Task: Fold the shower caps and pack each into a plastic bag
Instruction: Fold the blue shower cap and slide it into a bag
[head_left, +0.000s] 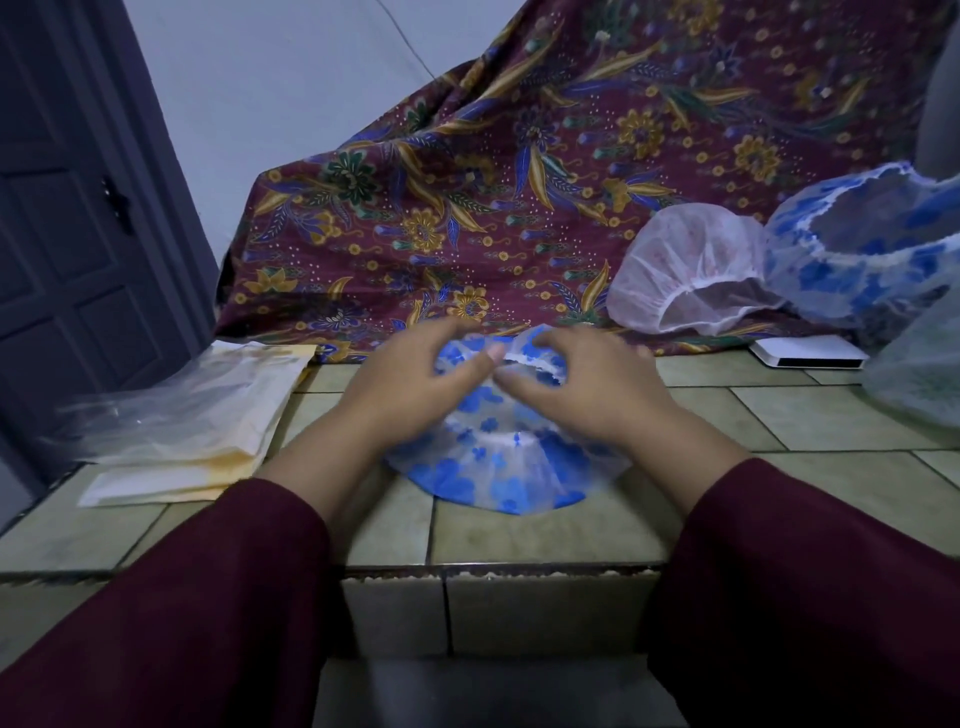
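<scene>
Fingers (524, 387) of both hands curl onto the blue-flowered shower cap (498, 467), bunching its elastic rim between them. Left hand (415, 387) pinches the rim with thumb and curled fingers; right hand (582, 384) grips the gathered edge from the opposite side, fingertips nearly touching the left thumb. Neither is spread flat.

Cap lies on the tiled tabletop (545, 535), its crown fanning out below the fingers toward the person.

Handling, my read: thin plastic film, near weightless, floppy, slick, springs back at the elastic. Won't hold a crease unless pressed. Best hold is the ruffled elastic hem, not the smooth crown; pin the fold flat with a palm.

Plastic bags (197, 410) are stacked well left of the left fingers. Beyond and right of the right fingers sit a white mesh cap (696, 275) and another blue-flowered cap (862, 244), against the patterned cloth (467, 182). Both unfolded, still to do.
</scene>
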